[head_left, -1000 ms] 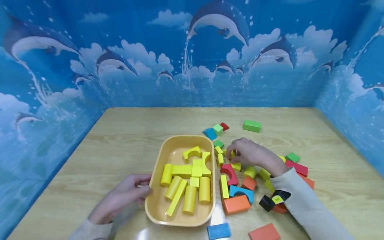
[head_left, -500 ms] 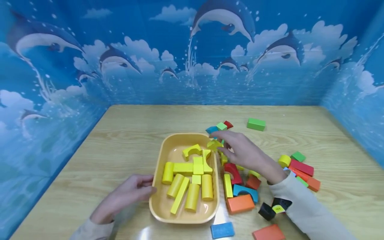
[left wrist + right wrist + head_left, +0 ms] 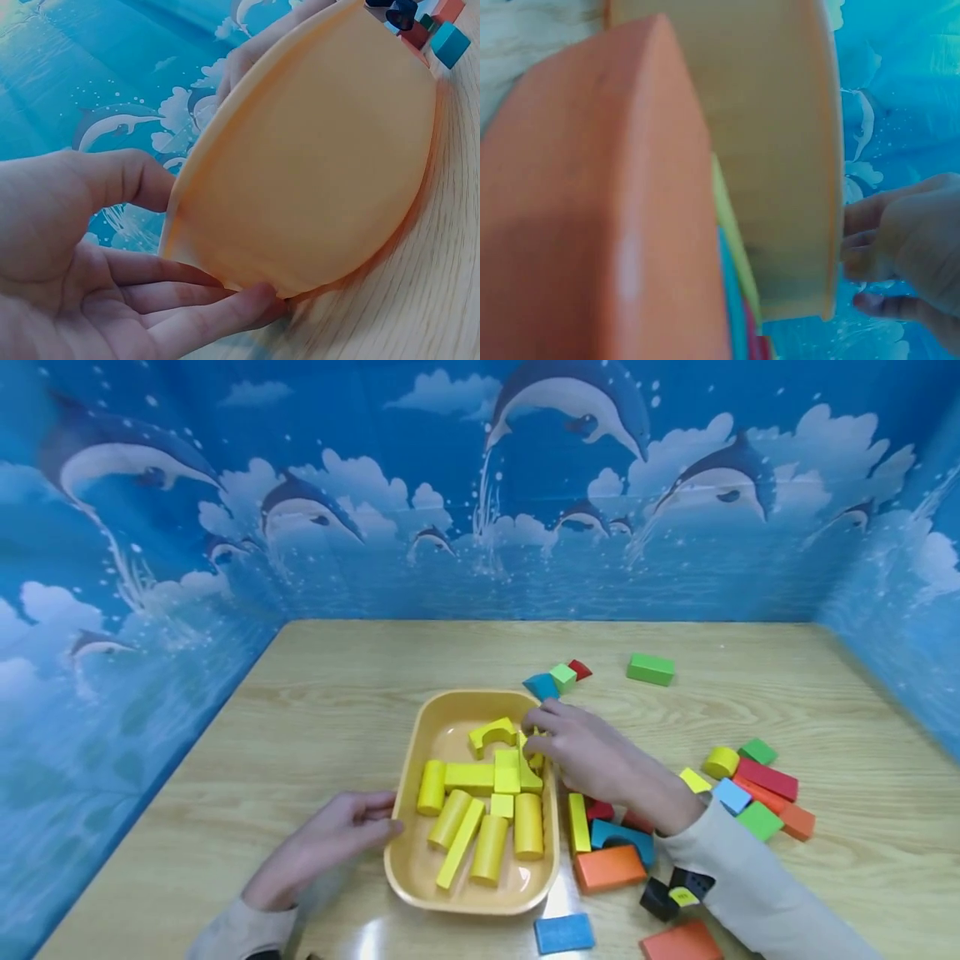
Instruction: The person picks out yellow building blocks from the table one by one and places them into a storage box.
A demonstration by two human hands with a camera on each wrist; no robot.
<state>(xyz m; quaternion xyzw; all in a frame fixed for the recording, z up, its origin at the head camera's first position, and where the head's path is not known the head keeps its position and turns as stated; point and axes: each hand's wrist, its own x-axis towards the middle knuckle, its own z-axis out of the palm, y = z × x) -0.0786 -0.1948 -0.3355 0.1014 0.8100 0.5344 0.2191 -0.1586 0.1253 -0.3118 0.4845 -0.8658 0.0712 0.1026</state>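
Note:
A tan oval-cornered tray (image 3: pixel 470 903) holds several yellow blocks, among them cylinders, a long bar (image 3: pixel 461 845) and an arch (image 3: pixel 492 735). My left hand (image 3: pixel 330 839) holds the tray's left side; in the left wrist view the thumb (image 3: pixel 154 184) is at the rim and the other fingers are at the lower wall. Over the tray's right rim, my right hand (image 3: pixel 592 752) has its fingers bent downward inside. They pinch a small yellow block (image 3: pixel 537 758), mostly hidden by the fingers. In the right wrist view, the fingertips (image 3: pixel 866 300) show beyond the rim.
Right of the tray lie a yellow bar (image 3: pixel 578 822), a blue arch (image 3: pixel 628 838) and orange blocks (image 3: pixel 611 868). A mixed group with a red block (image 3: pixel 767 778) is farther right. Toward the back is a green block (image 3: pixel 651 669). A blue block (image 3: pixel 564 933) lies in front.
My right hand picked up yellow pieces from the pile right of the tray and carried them left over its rim. The left hand stays at the tray; the head view shifts slightly.

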